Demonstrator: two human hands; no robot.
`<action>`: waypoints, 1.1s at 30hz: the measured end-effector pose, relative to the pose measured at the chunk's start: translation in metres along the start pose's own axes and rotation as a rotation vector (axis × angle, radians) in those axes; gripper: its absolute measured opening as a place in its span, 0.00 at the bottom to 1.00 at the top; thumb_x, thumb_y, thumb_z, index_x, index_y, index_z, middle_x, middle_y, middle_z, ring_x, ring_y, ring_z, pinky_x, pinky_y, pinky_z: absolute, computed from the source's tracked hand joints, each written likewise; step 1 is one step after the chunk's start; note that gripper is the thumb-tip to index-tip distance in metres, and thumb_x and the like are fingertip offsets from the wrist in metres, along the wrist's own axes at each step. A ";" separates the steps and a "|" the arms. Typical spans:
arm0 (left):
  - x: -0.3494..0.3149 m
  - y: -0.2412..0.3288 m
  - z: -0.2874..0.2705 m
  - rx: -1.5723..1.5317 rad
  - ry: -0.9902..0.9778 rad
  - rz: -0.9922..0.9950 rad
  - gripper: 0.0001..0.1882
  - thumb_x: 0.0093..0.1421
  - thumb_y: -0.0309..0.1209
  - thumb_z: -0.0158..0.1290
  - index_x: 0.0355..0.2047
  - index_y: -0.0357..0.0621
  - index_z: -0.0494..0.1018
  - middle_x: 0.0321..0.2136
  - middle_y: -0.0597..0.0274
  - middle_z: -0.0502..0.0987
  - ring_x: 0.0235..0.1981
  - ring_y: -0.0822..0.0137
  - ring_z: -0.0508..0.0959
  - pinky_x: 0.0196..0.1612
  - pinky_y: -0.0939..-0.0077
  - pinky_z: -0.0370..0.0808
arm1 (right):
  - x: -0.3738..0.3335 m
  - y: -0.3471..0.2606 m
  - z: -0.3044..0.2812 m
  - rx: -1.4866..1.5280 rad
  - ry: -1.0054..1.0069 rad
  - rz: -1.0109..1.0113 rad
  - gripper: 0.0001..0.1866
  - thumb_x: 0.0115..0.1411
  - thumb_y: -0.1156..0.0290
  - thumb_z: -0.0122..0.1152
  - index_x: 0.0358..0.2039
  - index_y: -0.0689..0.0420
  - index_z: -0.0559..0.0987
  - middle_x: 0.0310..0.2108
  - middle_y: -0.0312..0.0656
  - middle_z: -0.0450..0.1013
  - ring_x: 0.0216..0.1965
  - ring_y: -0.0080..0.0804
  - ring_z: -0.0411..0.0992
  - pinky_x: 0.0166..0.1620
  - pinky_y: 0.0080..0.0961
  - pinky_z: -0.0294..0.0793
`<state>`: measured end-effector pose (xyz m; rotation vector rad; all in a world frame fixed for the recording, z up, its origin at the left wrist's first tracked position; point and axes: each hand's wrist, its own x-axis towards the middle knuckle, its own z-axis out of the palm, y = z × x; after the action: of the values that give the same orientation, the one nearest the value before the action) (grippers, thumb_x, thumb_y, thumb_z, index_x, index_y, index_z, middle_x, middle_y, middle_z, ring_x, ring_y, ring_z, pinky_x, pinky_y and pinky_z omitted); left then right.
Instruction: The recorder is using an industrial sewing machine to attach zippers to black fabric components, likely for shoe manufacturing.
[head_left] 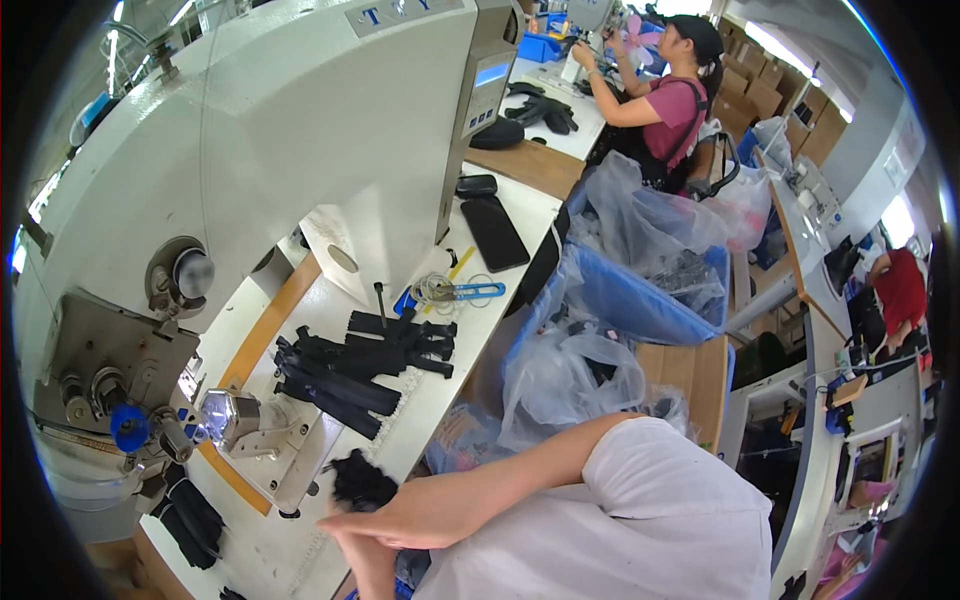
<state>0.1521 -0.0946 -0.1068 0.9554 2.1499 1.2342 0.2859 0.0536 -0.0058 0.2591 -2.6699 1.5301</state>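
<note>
At the lower middle of the frame the right hand (350, 525) lies flat on the bench (440, 380), fingers stretched together and holding nothing, its forearm crossing in from the right. Its fingertips point at a small black fabric wad (362, 482), just beside them and near the bench's front edge, within easy reach. The wad is dark, crumpled and soft-looking. The left hand is out of view. Left of centre, black strips (345, 375) lie piled by the sewing machine (230, 190), likely stacked close to its head for feeding. Above them sit blue-handled scissors (470, 291) and a phone (494, 233). Plastic-lined bins (640, 290) stand right of the bench.
</note>
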 end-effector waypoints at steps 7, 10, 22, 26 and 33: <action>0.021 0.064 0.003 0.013 0.123 0.066 0.12 0.49 0.22 0.56 0.36 0.34 0.78 0.31 0.55 0.81 0.34 0.69 0.80 0.40 0.75 0.76 | 0.010 0.008 0.032 -0.279 -0.080 -0.429 0.22 0.52 0.72 0.52 0.50 0.52 0.65 0.34 0.43 0.71 0.23 0.43 0.74 0.26 0.37 0.72; 0.006 0.068 -0.036 -0.891 -0.025 -0.387 0.23 0.46 0.21 0.57 0.47 0.36 0.72 0.38 0.54 0.78 0.35 0.66 0.78 0.38 0.71 0.77 | -0.004 0.025 0.009 -0.163 -0.033 -0.138 0.20 0.53 0.71 0.52 0.49 0.51 0.67 0.40 0.41 0.70 0.25 0.44 0.73 0.27 0.36 0.72; -0.011 0.001 -0.039 -1.259 -0.571 -0.527 0.31 0.54 0.43 0.59 0.54 0.45 0.63 0.40 0.47 0.74 0.49 0.36 0.73 0.48 0.38 0.73 | -0.016 0.032 -0.019 0.724 0.514 0.285 0.08 0.60 0.66 0.59 0.28 0.55 0.74 0.27 0.36 0.68 0.36 0.26 0.72 0.37 0.25 0.69; -0.010 0.005 -0.047 -1.370 -0.143 -0.308 0.30 0.59 0.43 0.56 0.57 0.48 0.60 0.43 0.58 0.73 0.41 0.55 0.76 0.47 0.47 0.74 | -0.028 0.063 -0.026 -0.273 0.576 0.005 0.13 0.58 0.63 0.62 0.23 0.54 0.70 0.24 0.31 0.65 0.29 0.21 0.67 0.38 0.28 0.66; -0.010 0.018 -0.071 -0.676 -0.153 -0.165 0.17 0.47 0.18 0.56 0.40 0.35 0.73 0.37 0.59 0.76 0.39 0.63 0.76 0.45 0.66 0.72 | 0.000 0.090 0.008 1.789 0.245 0.145 0.38 0.65 0.60 0.51 0.68 0.49 0.44 0.30 0.31 0.65 0.23 0.14 0.62 0.28 0.20 0.80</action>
<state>0.1155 -0.1347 -0.0561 0.5428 1.4859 1.5855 0.2708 0.0913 -0.0865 -0.1080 -0.4707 3.0800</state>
